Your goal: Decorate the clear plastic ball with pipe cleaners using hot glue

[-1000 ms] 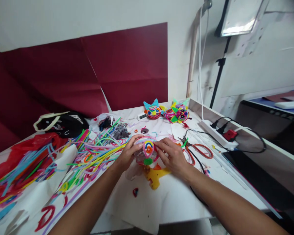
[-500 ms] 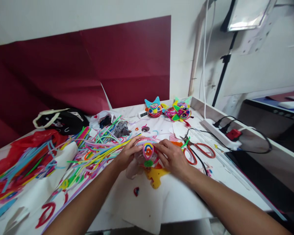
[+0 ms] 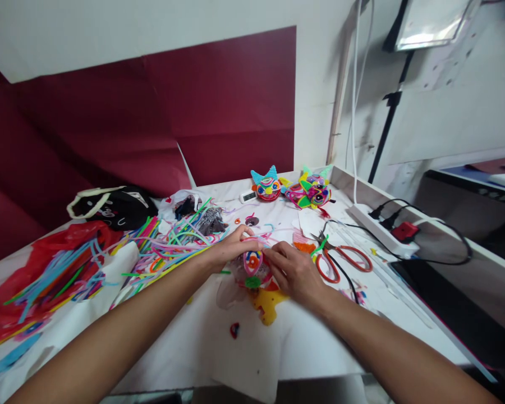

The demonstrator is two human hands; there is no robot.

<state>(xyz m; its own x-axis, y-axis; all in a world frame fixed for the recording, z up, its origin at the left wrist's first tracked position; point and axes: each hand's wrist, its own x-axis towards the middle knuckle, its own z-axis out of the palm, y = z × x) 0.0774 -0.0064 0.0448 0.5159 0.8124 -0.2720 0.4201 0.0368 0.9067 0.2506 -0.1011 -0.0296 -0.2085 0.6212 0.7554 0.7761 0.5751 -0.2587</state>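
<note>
A pipe-cleaner craft piece with a pink-edged, blue and orange eye shape and a green patch stands in front of me; its body looks like clear plastic. My left hand reaches across its upper left, thumb and fingers pressing at the top edge of the eye shape. My right hand pinches the right side with bent fingers, whose tips are partly hidden. Beneath it lies a yellow cut-out shape. A small red and blue pipe-cleaner coil rests on the white sheet nearby.
Loose pipe cleaners and a red plastic bag cover the left. Red-handled scissors lie to the right, near a power strip with cables. Finished pipe-cleaner figures, a small white digital display and a black bag stand behind.
My left hand has shifted from the craft piece's left side up over its top, its thumb now across the eye shape's upper edge. My right hand stays nearly in place.
</note>
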